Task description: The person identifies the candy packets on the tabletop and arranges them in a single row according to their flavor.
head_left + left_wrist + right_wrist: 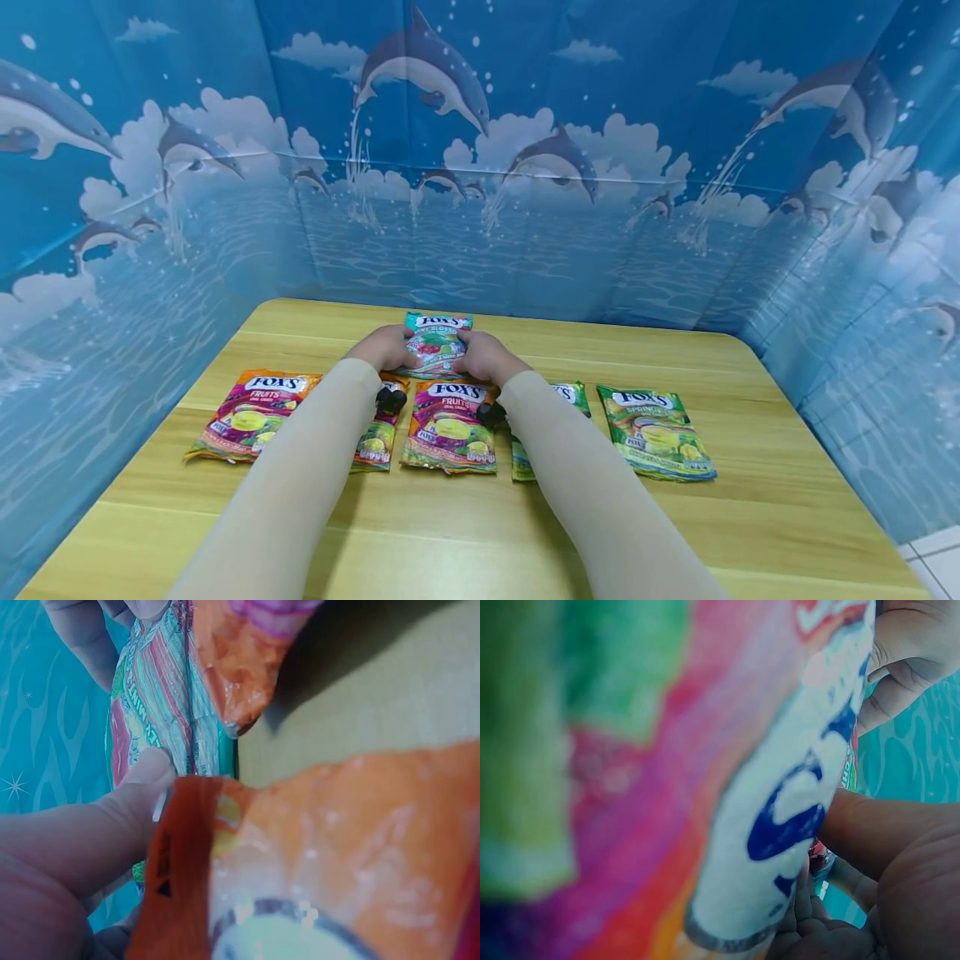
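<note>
A teal Fox's candy bag [437, 357] is at the back middle of the table, between both hands. My left hand [384, 347] grips its left side, the thumb [146, 780] on the near face and fingers behind. From the right, my right hand [486, 358] holds the opposite side, thumb in front and fingers curled behind. Just below the hands lies a purple-and-orange Fox's Fruits bag [452, 429]. Another orange-edged bag [375, 446] is partly hidden by the left forearm. The right forearm covers part of a green bag [573, 395].
Farther left lies another Fruits bag [258, 417]; a green Fox's bag [656, 435] is at the right. All rest on a wooden table [765, 500]. A blue dolphin-print curtain [525, 242] stands behind and along the sides. Dark wrist cameras sit below each hand.
</note>
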Action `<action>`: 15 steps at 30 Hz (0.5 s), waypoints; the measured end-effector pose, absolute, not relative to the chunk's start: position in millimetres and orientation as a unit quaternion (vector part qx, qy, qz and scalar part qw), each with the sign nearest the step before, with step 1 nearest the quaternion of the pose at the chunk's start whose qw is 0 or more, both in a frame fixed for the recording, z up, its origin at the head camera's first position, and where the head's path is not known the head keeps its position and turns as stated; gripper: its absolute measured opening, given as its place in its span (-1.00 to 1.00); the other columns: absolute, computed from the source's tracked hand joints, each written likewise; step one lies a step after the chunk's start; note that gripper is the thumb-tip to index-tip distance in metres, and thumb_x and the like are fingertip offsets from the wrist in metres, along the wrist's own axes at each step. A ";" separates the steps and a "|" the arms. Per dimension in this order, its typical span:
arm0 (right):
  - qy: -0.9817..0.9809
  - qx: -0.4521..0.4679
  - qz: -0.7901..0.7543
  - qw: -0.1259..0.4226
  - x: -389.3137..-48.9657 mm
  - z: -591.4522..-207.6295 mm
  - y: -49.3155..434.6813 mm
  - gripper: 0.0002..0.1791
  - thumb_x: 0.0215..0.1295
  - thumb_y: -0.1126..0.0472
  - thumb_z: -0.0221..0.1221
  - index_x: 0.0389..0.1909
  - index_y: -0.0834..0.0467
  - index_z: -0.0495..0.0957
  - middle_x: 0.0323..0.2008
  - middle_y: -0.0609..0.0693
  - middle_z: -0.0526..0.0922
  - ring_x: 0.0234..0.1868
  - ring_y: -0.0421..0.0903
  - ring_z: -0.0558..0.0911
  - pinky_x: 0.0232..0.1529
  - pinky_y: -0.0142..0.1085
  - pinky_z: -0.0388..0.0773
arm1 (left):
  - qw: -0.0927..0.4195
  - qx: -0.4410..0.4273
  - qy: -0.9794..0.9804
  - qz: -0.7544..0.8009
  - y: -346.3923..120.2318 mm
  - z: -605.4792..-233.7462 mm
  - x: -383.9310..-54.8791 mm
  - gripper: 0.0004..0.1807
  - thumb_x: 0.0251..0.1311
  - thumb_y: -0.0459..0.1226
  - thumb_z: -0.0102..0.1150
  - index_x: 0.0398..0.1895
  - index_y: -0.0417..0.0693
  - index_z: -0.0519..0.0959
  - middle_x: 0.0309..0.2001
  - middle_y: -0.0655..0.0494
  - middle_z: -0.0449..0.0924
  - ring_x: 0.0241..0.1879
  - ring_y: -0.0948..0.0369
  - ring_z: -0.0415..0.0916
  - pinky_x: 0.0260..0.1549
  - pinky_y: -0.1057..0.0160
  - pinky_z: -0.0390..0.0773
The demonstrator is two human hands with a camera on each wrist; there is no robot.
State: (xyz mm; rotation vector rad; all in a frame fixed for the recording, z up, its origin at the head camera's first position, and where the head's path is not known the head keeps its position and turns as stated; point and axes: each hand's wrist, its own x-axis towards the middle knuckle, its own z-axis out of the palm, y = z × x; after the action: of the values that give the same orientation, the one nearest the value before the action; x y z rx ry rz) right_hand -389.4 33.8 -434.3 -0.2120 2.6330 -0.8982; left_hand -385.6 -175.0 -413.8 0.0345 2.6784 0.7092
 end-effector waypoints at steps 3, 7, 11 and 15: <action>0.930 -0.076 -0.316 0.174 -388.9 -434.2 33.9 -0.13 0.48 0.08 0.32 0.69 -0.05 0.12 0.63 0.13 0.23 0.59 0.13 0.29 0.58 0.07 0.28 | 0.183 0.015 0.951 0.248 -174.5 -414.0 -385.9 -0.18 0.41 -0.11 0.36 0.65 -0.03 0.25 0.62 -0.16 0.22 0.60 -0.17 0.17 0.53 -0.22 0.26; 0.929 -0.076 -0.316 0.176 -388.7 -434.0 33.6 -0.13 0.47 0.09 0.32 0.69 -0.06 0.12 0.63 0.13 0.23 0.60 0.14 0.29 0.58 0.07 0.28 | 0.184 0.015 0.951 0.247 -174.5 -413.5 -386.4 -0.18 0.41 -0.11 0.35 0.65 -0.03 0.24 0.62 -0.17 0.22 0.59 -0.18 0.18 0.53 -0.23 0.26; 0.930 -0.078 -0.312 0.175 -388.8 -433.9 33.5 -0.13 0.47 0.09 0.32 0.69 -0.06 0.13 0.63 0.13 0.24 0.59 0.14 0.30 0.57 0.08 0.29 | 0.183 0.015 0.951 0.249 -174.6 -413.6 -385.8 -0.18 0.41 -0.11 0.35 0.65 -0.02 0.24 0.62 -0.17 0.22 0.59 -0.18 0.18 0.53 -0.23 0.26; 0.931 -0.078 -0.308 0.178 -389.7 -434.1 33.5 -0.13 0.48 0.08 0.32 0.69 -0.06 0.12 0.63 0.14 0.23 0.59 0.14 0.30 0.57 0.07 0.29 | 0.182 0.018 0.952 0.247 -174.4 -413.7 -385.0 -0.18 0.41 -0.11 0.36 0.65 -0.02 0.25 0.62 -0.17 0.23 0.59 -0.17 0.19 0.52 -0.23 0.27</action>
State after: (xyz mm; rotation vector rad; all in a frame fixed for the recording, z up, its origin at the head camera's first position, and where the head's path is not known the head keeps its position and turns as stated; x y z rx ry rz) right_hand -389.7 33.5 -434.1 -0.2195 2.6353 -0.8710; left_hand -385.0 -174.4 -413.7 0.0495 2.6873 0.6963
